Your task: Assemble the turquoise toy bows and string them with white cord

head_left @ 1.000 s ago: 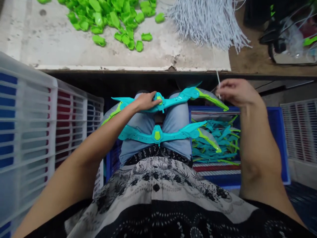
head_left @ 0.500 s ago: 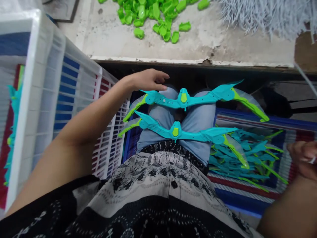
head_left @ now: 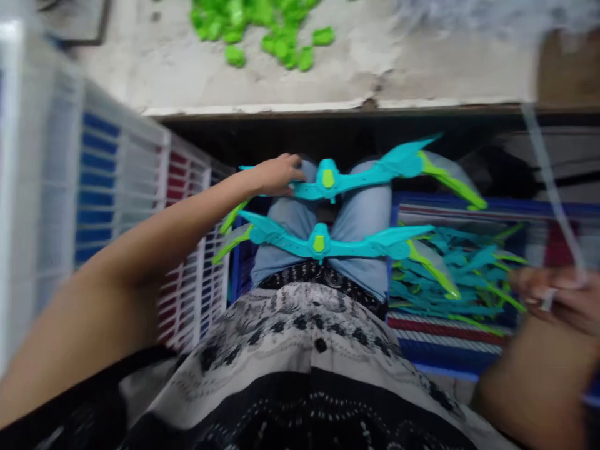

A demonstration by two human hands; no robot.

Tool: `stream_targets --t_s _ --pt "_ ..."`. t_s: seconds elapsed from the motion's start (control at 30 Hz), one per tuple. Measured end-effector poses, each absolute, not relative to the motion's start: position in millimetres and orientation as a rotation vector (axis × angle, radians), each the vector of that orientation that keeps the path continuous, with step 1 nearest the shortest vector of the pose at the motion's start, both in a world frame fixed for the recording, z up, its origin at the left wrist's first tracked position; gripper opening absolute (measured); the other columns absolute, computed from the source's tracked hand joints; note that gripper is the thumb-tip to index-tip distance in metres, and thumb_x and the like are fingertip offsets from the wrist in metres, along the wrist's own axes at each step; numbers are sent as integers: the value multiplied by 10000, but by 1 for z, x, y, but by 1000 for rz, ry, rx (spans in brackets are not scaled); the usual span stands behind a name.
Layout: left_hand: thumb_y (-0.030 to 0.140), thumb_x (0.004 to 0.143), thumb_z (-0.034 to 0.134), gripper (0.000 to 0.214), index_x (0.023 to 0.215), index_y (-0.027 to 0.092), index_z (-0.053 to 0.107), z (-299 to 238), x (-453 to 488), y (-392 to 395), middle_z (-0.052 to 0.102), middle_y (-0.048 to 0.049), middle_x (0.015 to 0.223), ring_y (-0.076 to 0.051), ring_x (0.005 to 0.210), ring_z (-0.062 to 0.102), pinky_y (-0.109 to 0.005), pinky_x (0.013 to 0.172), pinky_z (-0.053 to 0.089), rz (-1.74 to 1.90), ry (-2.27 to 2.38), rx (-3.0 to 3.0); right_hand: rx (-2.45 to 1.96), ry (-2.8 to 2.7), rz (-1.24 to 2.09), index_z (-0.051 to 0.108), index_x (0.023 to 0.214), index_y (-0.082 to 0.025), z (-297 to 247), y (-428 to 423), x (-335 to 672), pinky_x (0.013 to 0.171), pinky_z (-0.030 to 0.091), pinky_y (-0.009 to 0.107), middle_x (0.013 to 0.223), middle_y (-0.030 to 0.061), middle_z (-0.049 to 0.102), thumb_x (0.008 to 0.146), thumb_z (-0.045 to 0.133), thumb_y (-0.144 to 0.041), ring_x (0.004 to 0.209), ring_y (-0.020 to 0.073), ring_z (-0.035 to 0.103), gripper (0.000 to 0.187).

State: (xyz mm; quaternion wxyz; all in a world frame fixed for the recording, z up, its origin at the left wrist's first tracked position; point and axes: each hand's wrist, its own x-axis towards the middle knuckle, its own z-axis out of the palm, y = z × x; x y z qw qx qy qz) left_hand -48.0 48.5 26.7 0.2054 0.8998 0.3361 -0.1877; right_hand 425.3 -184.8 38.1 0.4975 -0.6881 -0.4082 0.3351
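Observation:
Two turquoise toy bows with lime-green tips lie across my lap, one beyond the other. My left hand [head_left: 281, 175] is on the left limb of the farther toy bow [head_left: 356, 181], its fingers curled down over the limb and partly hidden. The nearer toy bow [head_left: 347, 248] rests on my thighs, untouched. Off to the right, my right hand [head_left: 562, 297] is closed around a white string [head_left: 553, 181], which runs up towards the table edge. A short white end pokes out below the fingers. Motion blurs this hand somewhat.
A worn table [head_left: 347, 81] holds a heap of green plastic pieces [head_left: 281, 44] and a bundle of white strings [head_left: 469, 15]. At left stands a white slatted crate [head_left: 169, 187]. Beside my right thigh, a blue crate [head_left: 435, 359] contains many more bows [head_left: 450, 269].
My left hand has come down onto the farther bow's left limb. My right hand has shifted left in view, with the string now visible above it. The whole view has swung slightly.

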Motion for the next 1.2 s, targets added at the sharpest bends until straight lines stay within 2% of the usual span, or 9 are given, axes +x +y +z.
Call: stream_targets --t_s 0.03,0.1,0.2,0.3,0.37,0.5,0.67,0.93,1.2 --pt "329 778 567 449 1209 212 607 27 -53 49 456 -119 1347 -306 1207 444 -420 1004 374 -503 912 2529 -1575 -890 907 449 375 -242 40 -188 421 406 239 381 278 34 321 410 781 -586 277 132 337 479" --pt "350 758 567 448 1153 154 642 23 -57 55 501 -156 1292 -328 1134 506 -454 970 408 -423 882 2569 -1472 -776 967 472 398 -231 40 -188 415 418 282 358 339 20 422 365 851 -514 326 135 405 474" --pt "487 791 518 489 1119 151 652 26 -37 58 560 -152 1210 -341 1096 535 -469 971 411 -46 920 2602 -1527 -644 860 574 557 -225 28 -176 414 493 375 324 483 -3 550 468 840 -408 455 126 503 336" --pt "468 861 459 419 1070 165 659 45 18 34 625 -99 1108 -260 1011 590 -374 947 441 172 914 2429 -1648 -601 691 615 682 -197 11 -159 411 526 418 273 585 -14 610 549 783 -358 519 117 545 268" --pt "431 860 487 357 1015 172 679 49 67 12 667 -69 1054 -223 973 613 -330 912 464 178 808 2199 -1723 -676 568 633 717 -186 0 -147 406 546 435 257 600 -21 617 599 743 -342 538 116 556 224" --pt "347 810 595 275 991 163 690 19 162 -9 690 -77 1052 -214 995 627 -342 915 475 169 829 1502 -1817 -859 362 659 722 -165 -20 -127 401 586 437 250 644 -9 633 693 665 -331 570 112 540 168" --pt "151 772 660 117 876 97 660 -22 234 -11 693 -92 809 -149 746 662 -318 816 519 165 981 800 -1863 -982 217 665 753 -167 -32 -114 404 616 445 257 720 7 658 772 620 -334 599 117 535 174" --pt "51 816 561 125 904 87 643 -36 268 -13 690 -80 752 -126 638 662 -238 664 532 131 851 650 -1880 -1389 -14 629 774 -193 -33 -112 402 742 470 304 789 49 662 896 511 -307 785 169 594 204" --pt "29 831 526 125 835 75 642 -40 283 -13 696 -88 738 -125 634 667 -234 663 532 78 768 596 -1865 -1646 -95 627 871 -201 -35 -114 411 775 470 360 858 78 662 925 442 -256 836 197 591 201"
